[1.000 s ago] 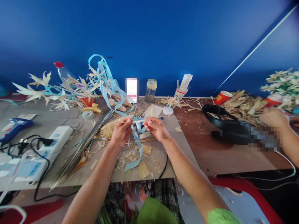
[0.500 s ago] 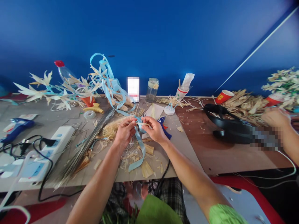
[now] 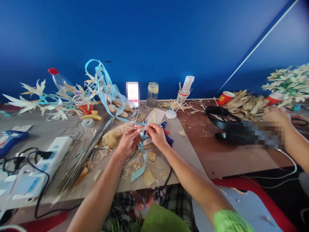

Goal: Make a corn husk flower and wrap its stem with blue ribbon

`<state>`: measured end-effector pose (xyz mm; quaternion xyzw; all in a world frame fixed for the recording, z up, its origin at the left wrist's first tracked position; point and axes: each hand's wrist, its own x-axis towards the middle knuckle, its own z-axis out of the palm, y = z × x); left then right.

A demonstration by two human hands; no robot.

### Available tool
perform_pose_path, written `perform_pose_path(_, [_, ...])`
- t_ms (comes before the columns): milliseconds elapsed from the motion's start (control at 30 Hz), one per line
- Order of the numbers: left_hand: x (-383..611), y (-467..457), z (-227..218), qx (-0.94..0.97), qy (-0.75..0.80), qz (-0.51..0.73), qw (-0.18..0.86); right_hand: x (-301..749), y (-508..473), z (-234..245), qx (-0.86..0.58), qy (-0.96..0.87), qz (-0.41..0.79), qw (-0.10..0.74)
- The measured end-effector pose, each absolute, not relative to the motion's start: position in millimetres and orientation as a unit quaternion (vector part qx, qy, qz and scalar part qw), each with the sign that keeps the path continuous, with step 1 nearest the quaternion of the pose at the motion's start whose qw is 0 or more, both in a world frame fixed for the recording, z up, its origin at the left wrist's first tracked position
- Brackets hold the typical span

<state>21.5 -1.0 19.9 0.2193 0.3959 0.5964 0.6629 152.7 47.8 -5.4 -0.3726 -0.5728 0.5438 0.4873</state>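
My left hand (image 3: 130, 141) is closed in a pinch on a thin pale strip (image 3: 138, 128) above the front part of the table. Close beside it, my right hand (image 3: 156, 134) pinches at the light blue ribbon (image 3: 142, 158), its fingertips almost meeting the left ones. The ribbon loops below the fingers and its loose end hangs toward the table edge. Exactly how strip and ribbon meet is hidden by the fingers. A corn cob with shredded fibres (image 3: 113, 137) lies left of the hands, and a blue glue gun (image 3: 167, 132) lies partly behind my right hand.
Thin wires (image 3: 89, 154) and a white power strip (image 3: 51, 164) lie left. Behind stand husk flowers (image 3: 55, 109), a bottle (image 3: 152, 93) and a white-red cup (image 3: 182, 96). At right are a black object (image 3: 227, 129), corn husks (image 3: 251, 103) and another person's hand (image 3: 277, 117).
The view has shifted slightly, moving the background leftward. My hands stay together; the ribbon now curls beneath the right fingers. The other person's hand remains at the right.
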Motion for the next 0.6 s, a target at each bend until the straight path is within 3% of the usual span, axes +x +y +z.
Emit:
perform_pose_path(467, [19.9,-0.9,20.3,0.27,0.408,0.613,0.62,159.6,52.4,0.8,-0.384,-0.53,0.565,0.502])
perform_pose_path(600, [19.6,-0.8,18.9,0.281,0.435,0.607,0.603,163.3,53.7,4.4,-0.384,-0.559,0.513,0.526])
